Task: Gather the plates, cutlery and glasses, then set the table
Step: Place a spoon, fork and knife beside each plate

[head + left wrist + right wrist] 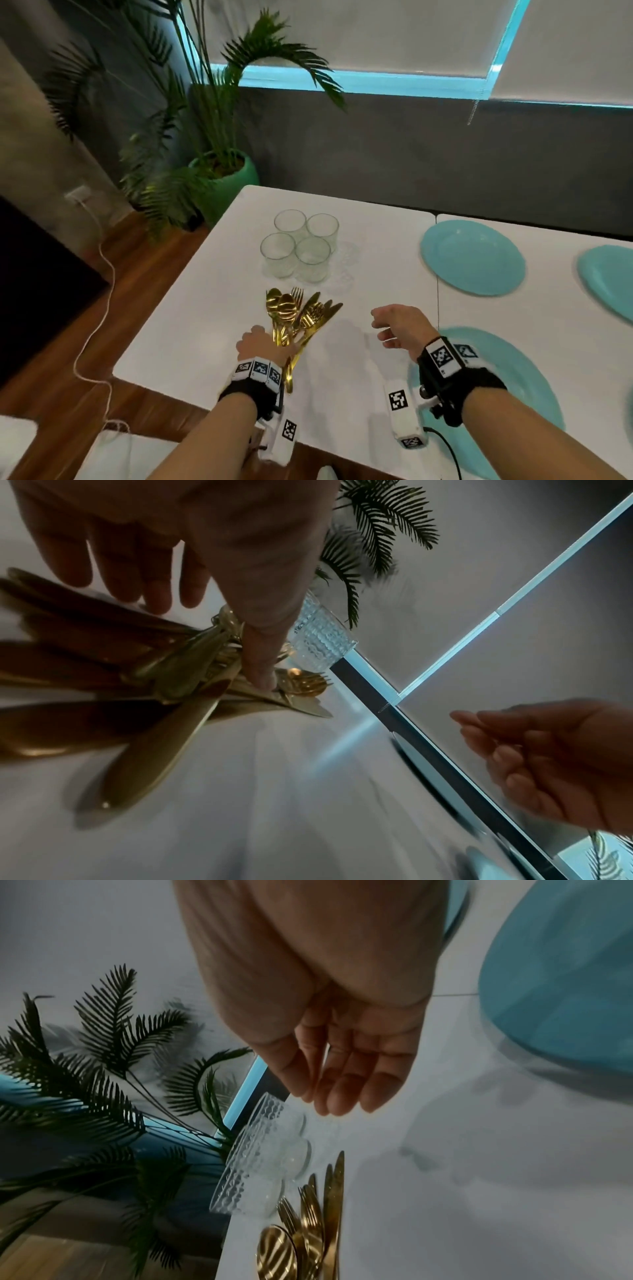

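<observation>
The fingers (150, 569) of the left hand (262, 346) reach down over a fan of gold cutlery (298, 318) with the thumb pressed on top of it, so the hand grips the bundle by its handles; in the head view the knuckles hide the handles, and the wrist view blurs the near ends. The spoon bowls, fork tines and knife tips fan toward 12 and 1 o'clock from that hand on the white table (191, 329). At 12 o'clock beyond the cutlery stand four clear glasses (299, 245), upright and close together, their bases hard to make out against the table. The right hand (399, 325) hovers at 3 o'clock from the cutlery, fingers loosely curled and narrow, holding nothing. A turquoise plate (503, 387) lies under the right wrist, partly covered by the arm; another plate (472, 258) sits at 1 o'clock, and a third (609, 277) is cut off by the right edge. The wrist bands carry square black-and-white code markers (440, 356); no readable writing.
</observation>
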Demonstrator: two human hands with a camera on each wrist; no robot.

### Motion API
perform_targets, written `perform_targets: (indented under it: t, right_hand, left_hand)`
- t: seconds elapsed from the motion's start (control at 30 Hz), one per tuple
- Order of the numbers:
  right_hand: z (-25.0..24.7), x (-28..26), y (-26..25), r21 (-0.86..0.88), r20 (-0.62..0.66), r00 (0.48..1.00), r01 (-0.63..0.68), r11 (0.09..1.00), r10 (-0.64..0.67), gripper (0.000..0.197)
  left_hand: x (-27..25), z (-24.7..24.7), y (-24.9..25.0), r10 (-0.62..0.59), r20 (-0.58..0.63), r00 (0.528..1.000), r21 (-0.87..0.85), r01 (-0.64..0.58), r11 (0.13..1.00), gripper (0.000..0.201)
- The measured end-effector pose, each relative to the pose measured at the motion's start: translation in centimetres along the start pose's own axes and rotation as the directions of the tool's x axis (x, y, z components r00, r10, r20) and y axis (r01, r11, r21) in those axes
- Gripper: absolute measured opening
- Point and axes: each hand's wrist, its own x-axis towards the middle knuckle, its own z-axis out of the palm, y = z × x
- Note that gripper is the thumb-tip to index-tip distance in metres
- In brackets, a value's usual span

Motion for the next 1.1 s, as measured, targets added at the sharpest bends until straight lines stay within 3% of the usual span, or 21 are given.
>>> perform_targets:
  t: [0.13,0.3,0.43,0.5,0.63,0.77,0.87,0.97,1.1]
  right_hand:
    - [0.8,0.4,0.5,-0.063,-0.004,1.0,-0.004,0.998,0.004,0.012]
    - [0.6,0.9,1.1,-0.075,-0.019,0.999,-0.032,0.997,0.031,0.009]
    - [0.4,1.3,1.6,-0.069,-0.025,0.999,-0.048,0.996,0.046,0.009]
    - [0.3,1.4,1.8,-0.058,-0.025,0.998,-0.056,0.997,0.055,0.009]
    - [0.0,1.7,2.2,-0.046,-0.025,0.998,-0.067,0.997,0.066,0.01]
    - [-0.3,1.8,2.5,-0.033,-0.022,0.997,-0.077,0.997,0.076,0.008]
    - [-0.6,1.8,2.8,-0.033,-0.023,0.997,-0.078,0.996,0.077,0.008]
    - [-1.0,1.7,3.1,-0.037,-0.029,0.996,-0.081,0.996,0.08,0.01]
    - [-1.6,1.6,3.4,-0.03,-0.046,0.995,-0.086,0.996,0.084,0.01]
  left_hand:
    - [1.0,0.5,0.2,0.058,-0.014,0.998,0.025,-0.058,0.998,0.077]
    - [2.0,1.1,0.6,0.036,0.061,0.998,-0.06,-0.032,0.998,0.073]
    - [2.8,0.8,0.9,0.069,0.108,0.992,-0.022,-0.067,0.998,0.036]
    - [2.8,0.5,1.0,0.055,0.102,0.993,0.023,-0.058,0.998,0.028]
    - [2.6,0.2,1.3,0.065,0.098,0.993,0.047,-0.069,0.996,0.036]
    - [2.1,-0.1,1.6,0.194,0.152,0.969,0.187,-0.222,0.957,0.022]
    - [2.1,-0.1,2.0,0.178,0.141,0.974,0.237,-0.207,0.949,0.026]
    - [2.0,-0.4,2.3,0.11,0.111,0.988,0.13,-0.124,0.984,0.041]
    - [2.2,-0.6,2.3,0.118,0.107,0.987,0.113,-0.13,0.985,0.051]
